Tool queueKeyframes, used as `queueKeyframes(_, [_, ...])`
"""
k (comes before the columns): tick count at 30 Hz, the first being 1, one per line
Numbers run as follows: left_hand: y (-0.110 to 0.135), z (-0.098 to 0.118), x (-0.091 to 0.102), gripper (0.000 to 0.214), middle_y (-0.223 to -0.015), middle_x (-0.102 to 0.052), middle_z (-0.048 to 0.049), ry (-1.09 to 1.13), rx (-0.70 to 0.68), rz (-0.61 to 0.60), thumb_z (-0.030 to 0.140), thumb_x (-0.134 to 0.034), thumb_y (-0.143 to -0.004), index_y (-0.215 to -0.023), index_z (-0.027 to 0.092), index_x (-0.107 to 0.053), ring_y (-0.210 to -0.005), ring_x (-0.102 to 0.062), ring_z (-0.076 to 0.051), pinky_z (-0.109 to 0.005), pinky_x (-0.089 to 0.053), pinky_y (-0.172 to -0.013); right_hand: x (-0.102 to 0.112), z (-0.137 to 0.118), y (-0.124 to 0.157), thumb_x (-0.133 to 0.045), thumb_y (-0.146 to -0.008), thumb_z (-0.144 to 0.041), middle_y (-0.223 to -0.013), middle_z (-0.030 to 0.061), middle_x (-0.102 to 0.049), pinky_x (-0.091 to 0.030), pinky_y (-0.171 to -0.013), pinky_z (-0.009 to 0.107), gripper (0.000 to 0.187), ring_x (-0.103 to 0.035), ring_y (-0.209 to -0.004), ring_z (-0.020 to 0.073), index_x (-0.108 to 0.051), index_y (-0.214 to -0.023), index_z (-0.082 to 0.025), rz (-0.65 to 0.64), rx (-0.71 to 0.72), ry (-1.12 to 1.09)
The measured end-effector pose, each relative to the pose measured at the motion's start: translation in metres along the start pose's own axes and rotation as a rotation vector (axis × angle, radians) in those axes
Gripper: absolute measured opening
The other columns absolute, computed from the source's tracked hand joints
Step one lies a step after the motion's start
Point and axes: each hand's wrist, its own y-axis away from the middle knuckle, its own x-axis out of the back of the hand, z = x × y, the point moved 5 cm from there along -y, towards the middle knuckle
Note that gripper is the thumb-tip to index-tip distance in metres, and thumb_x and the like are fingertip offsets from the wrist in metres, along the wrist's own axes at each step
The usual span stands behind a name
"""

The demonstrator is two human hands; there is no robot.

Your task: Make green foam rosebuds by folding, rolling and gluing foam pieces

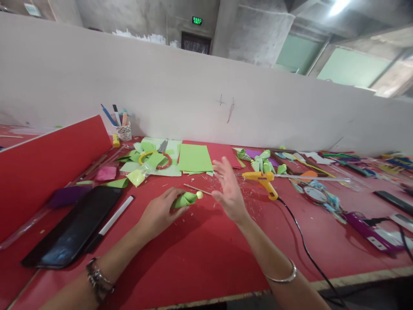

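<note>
My left hand (163,211) is closed around a rolled green paper piece (185,200), held just above the red table. At its right tip sits a small pale-yellow ball (199,195). To the right, my right hand (228,191) is raised with its fingers apart and nothing in it. A thin wooden stick (196,188) lies on the table between the two hands. The yellow glue gun (263,181) rests right of my right hand, a clear glue stick out of its back and a black cord trailing off.
Behind the hands lie green paper sheets (194,157), scissors (155,159) and finished-looking green paper rolls (263,161). At left are a black phone-like slab (74,226), a white marker (116,215) and a pen cup (124,130). A purple power strip (371,232) is at right.
</note>
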Motion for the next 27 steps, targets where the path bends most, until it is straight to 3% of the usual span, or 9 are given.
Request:
queueKeyframes(3, [0.0,0.003,-0.008,0.025,-0.088,-0.062,-0.0025,-0.077,-0.05,-0.11,0.039,-0.045,-0.081,-0.097,0.022,-0.054,-0.077,-0.057,-0.018,-0.026,-0.042,-0.064,0.006,0.005,-0.001,-0.054,-0.077,-0.039,-0.091,0.0038,-0.066,-0.047,-0.079,0.035,0.03,-0.061,-0.086,0.0175,-0.058,-0.104,-0.026,-0.038,-0.116,-0.196])
queueKeyframes(5, [-0.002,0.004,-0.008,0.027,-0.087,-0.063,-0.003,-0.129,-0.116,-0.129,0.042,-0.045,-0.081,-0.096,0.022,-0.057,-0.081,-0.056,-0.019,-0.028,-0.042,-0.069,0.004,0.012,-0.001,-0.05,-0.08,-0.038,-0.067,0.0011,-0.067,-0.051,-0.067,0.033,0.021,-0.063,-0.065,0.0151,-0.065,-0.086,-0.024,-0.073,-0.195,-0.285])
queueKeyframes(8, [-0.007,-0.01,0.013,0.039,-0.103,-0.059,-0.0066,-0.24,-0.104,0.021,0.047,-0.047,-0.078,-0.107,0.021,-0.052,-0.096,-0.052,-0.023,-0.034,-0.04,-0.082,0.004,0.016,-0.001,-0.056,-0.077,-0.034,-0.083,0.0016,-0.068,-0.05,-0.075,0.034,0.019,-0.063,-0.078,0.0152,-0.063,-0.092,-0.025,0.002,-0.191,-0.301])
queueKeyframes(11, [-0.013,-0.042,0.045,0.042,-0.111,-0.055,-0.0121,-0.423,0.049,0.236,0.042,-0.043,-0.081,-0.114,0.016,-0.046,-0.103,-0.048,-0.026,-0.038,-0.037,-0.089,-0.002,0.018,-0.001,-0.06,-0.073,-0.03,-0.093,0.0029,-0.066,-0.048,-0.081,0.035,0.022,-0.061,-0.087,0.0159,-0.062,-0.095,-0.024,-0.008,-0.192,-0.262])
queueKeyframes(14, [-0.018,-0.077,0.06,0.054,-0.113,-0.051,-0.0192,-0.64,0.21,0.223,0.042,-0.048,-0.076,-0.118,0.008,-0.04,-0.107,-0.045,-0.033,-0.043,-0.036,-0.086,-0.011,0.02,0.001,-0.056,-0.076,-0.028,-0.078,0.0017,-0.067,-0.051,-0.075,0.034,0.019,-0.063,-0.073,0.0138,-0.061,-0.093,-0.023,-0.076,-0.23,-0.207])
queueKeyframes(18, [-0.022,-0.105,0.055,0.053,-0.102,-0.055,-0.0231,-0.729,0.306,0.13,0.039,-0.048,-0.074,-0.113,0.003,-0.044,-0.099,-0.05,-0.036,-0.045,-0.038,-0.08,-0.015,0.023,0.004,-0.056,-0.075,-0.023,-0.099,0.0046,-0.063,-0.047,-0.084,0.033,0.026,-0.059,-0.09,0.0143,-0.058,-0.1,-0.022,-0.079,-0.206,-0.103])
queueKeyframes(23, [-0.022,-0.097,0.055,0.044,-0.097,-0.055,-0.0196,-0.73,0.258,0.182,0.033,-0.049,-0.075,-0.109,0.005,-0.047,-0.094,-0.051,-0.034,-0.044,-0.035,-0.085,-0.02,0.028,0.007,-0.051,-0.077,-0.02,-0.083,0.0035,-0.064,-0.049,-0.075,0.029,0.017,-0.06,-0.077,0.013,-0.061,-0.091,-0.019,-0.1,-0.191,0.015])
queueKeyframes(25, [-0.022,-0.084,0.058,0.047,-0.103,-0.051,-0.0175,-0.617,0.203,0.259,0.037,-0.051,-0.075,-0.111,0.009,-0.046,-0.099,-0.049,-0.032,-0.043,-0.035,-0.087,-0.021,0.026,0.008,-0.049,-0.077,-0.019,-0.082,0.0032,-0.062,-0.049,-0.074,0.028,0.017,-0.059,-0.076,0.0128,-0.061,-0.09,-0.019,-0.101,-0.152,0.078])
queueKeyframes(27, [-0.024,-0.065,0.053,0.051,-0.112,-0.044,-0.0145,-0.425,0.078,0.256,0.04,-0.052,-0.075,-0.117,0.014,-0.039,-0.102,-0.047,-0.028,-0.038,-0.039,-0.085,-0.024,0.021,0.008,-0.048,-0.078,-0.019,-0.086,0.0035,-0.059,-0.048,-0.075,0.028,0.019,-0.058,-0.08,0.013,-0.059,-0.094,-0.02,-0.095,-0.082,0.13])
